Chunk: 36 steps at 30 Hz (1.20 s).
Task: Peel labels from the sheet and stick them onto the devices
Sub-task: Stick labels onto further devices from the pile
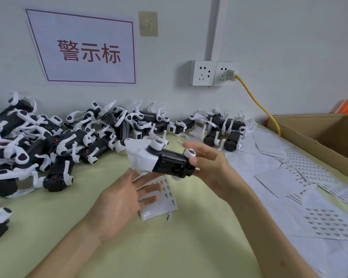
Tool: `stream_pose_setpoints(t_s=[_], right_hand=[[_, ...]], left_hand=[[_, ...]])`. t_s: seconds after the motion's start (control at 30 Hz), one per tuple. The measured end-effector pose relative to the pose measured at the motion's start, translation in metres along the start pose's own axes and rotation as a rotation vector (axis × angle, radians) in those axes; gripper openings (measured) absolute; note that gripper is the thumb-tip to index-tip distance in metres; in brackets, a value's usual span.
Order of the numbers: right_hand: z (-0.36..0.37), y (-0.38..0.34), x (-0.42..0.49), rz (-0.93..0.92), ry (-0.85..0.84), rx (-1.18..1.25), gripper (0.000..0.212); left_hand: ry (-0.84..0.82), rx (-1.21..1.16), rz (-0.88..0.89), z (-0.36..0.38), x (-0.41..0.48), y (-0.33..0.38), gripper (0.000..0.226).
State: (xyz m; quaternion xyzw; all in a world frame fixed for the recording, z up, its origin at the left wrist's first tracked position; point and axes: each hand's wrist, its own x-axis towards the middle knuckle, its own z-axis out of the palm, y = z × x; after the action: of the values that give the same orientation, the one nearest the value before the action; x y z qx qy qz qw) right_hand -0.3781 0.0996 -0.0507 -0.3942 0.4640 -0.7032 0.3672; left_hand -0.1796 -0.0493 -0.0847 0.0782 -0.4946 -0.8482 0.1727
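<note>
A black-and-white device is up in the air above the green table, its right end gripped by my right hand. My left hand is spread open just below and left of the device, palm up, fingers straight, holding nothing. Under my left fingers lies a small label sheet with a few rows of small printed labels. One loose label lies beside the sheet's lower edge.
A big heap of the same devices covers the left and back of the table; a smaller group is at the back right. More label sheets spread over the right side. A cardboard box stands far right; a yellow cable runs from the wall socket.
</note>
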Motion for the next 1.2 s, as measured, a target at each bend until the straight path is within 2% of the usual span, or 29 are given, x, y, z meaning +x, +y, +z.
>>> stream_pose_setpoints(t_s=[0.03,0.1,0.17,0.23,0.37,0.5,0.57,0.7,0.9,1.07,1.2], right_hand=[[0.004,0.002,0.0,0.02,-0.021,-0.02,0.027],[0.012,0.005,0.001,0.062,-0.018,-0.03,0.021],[0.018,0.008,0.001,0.093,0.01,-0.072,0.018],[0.021,0.011,0.001,0.097,0.039,-0.228,0.02],[0.031,0.015,0.0,0.036,0.083,-0.464,0.017],[0.04,0.022,-0.001,-0.097,0.181,-0.657,0.015],[0.044,0.023,-0.002,-0.133,0.162,-0.616,0.01],[0.048,0.023,-0.003,-0.15,0.092,-0.615,0.02],[0.048,0.024,-0.002,-0.086,0.048,-0.42,0.007],[0.053,0.024,-0.003,0.044,-0.057,-0.301,0.013],[0.057,0.023,-0.003,0.055,-0.011,-0.256,0.028]], left_hand=[[-0.011,-0.02,0.012,0.001,0.0,0.0,0.069],[0.011,-0.067,0.039,0.002,0.0,-0.001,0.05],[0.058,-0.071,0.06,0.0,0.002,-0.001,0.042],[0.065,-0.092,0.075,-0.004,0.003,0.0,0.048],[0.057,-0.142,0.091,-0.008,0.003,0.004,0.077],[0.061,-0.149,0.072,-0.011,0.002,0.005,0.071],[0.084,-0.138,0.059,-0.011,0.002,0.004,0.072],[0.08,-0.097,0.063,-0.007,0.002,0.005,0.073],[-0.015,0.047,0.058,-0.004,0.0,0.002,0.065],[-0.026,0.062,-0.027,-0.004,-0.003,0.0,0.067],[-0.119,0.067,-0.066,0.0,-0.005,-0.001,0.06]])
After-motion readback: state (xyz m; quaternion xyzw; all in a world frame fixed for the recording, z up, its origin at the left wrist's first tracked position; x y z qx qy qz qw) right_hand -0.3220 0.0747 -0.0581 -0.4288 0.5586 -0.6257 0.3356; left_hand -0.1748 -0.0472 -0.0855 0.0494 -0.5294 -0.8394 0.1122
